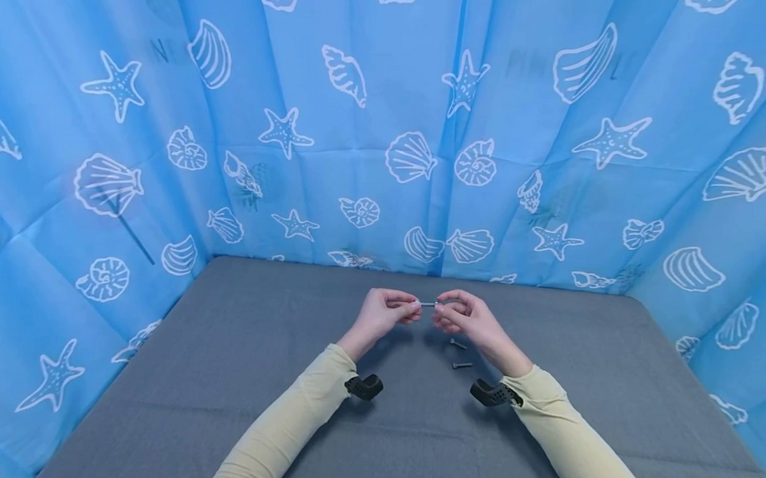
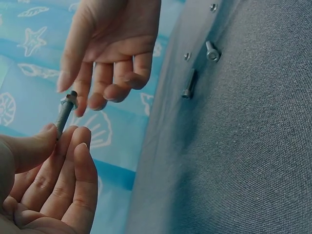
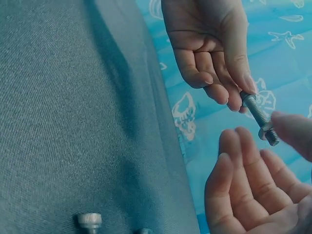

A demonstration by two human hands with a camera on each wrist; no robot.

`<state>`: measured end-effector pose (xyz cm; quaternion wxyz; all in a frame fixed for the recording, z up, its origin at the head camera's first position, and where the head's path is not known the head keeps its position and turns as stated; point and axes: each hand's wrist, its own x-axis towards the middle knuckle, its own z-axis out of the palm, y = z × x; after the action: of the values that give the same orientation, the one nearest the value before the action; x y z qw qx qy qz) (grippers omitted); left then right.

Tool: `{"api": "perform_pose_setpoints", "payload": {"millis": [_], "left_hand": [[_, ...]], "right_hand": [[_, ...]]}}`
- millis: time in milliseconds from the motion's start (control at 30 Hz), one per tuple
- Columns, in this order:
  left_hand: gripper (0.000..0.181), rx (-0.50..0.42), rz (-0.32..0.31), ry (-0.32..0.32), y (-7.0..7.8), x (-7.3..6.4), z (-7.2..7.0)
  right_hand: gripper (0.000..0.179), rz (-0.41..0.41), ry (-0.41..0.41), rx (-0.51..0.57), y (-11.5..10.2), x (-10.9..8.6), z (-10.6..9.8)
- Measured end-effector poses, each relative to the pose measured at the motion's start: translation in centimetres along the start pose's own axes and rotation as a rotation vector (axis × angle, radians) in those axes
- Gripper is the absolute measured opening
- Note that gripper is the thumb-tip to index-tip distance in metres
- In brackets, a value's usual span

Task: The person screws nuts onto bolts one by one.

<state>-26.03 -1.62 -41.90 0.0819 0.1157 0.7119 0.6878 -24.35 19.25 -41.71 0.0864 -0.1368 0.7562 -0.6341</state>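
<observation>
My left hand [image 1: 386,315] pinches a metal bolt [image 2: 63,119] by its head end, between thumb and fingers. A nut [image 2: 69,101] sits on the thread close to the bolt's free tip, which sticks out a little past it. Around that tip is my right hand [image 1: 474,320], thumb on one side and fingers on the other. In the right wrist view its thumb [image 3: 293,127] is close to the nut, but I cannot tell if it touches. The right fingers [image 3: 234,170] are loosely bent and stand apart from the bolt.
Two loose bolts [image 1: 458,343] lie on the grey cloth-covered table [image 1: 277,313] below the right hand. Small nuts [image 2: 187,56] lie near them in the left wrist view. A blue curtain [image 1: 369,124] with white shells hangs behind and at both sides.
</observation>
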Motion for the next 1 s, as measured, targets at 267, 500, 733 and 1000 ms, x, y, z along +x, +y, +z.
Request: {"api": "perform_pose_setpoints", "payload": {"millis": [267, 500, 733, 1000], "left_hand": [[0.021, 0.025, 0.001, 0.001, 2.4, -1.6, 0.3], [0.020, 0.037, -0.006, 0.001, 2.9, -1.7, 0.3], [0.017, 0.025, -0.021, -0.012, 3.1, -1.9, 0.3], [0.018, 0.008, -0.036, -0.038, 1.5, -1.0, 0.2]], "right_hand": [[0.037, 0.017, -0.004, 0.010, 0.0, 0.1, 0.0], [0.033, 0.021, 0.005, -0.003, -0.3, -0.1, 0.0], [0.030, -0.021, -0.018, 0.021, -0.3, -0.2, -0.1], [0.030, -0.002, 0.018, -0.012, -0.5, -0.2, 0.0]]}}
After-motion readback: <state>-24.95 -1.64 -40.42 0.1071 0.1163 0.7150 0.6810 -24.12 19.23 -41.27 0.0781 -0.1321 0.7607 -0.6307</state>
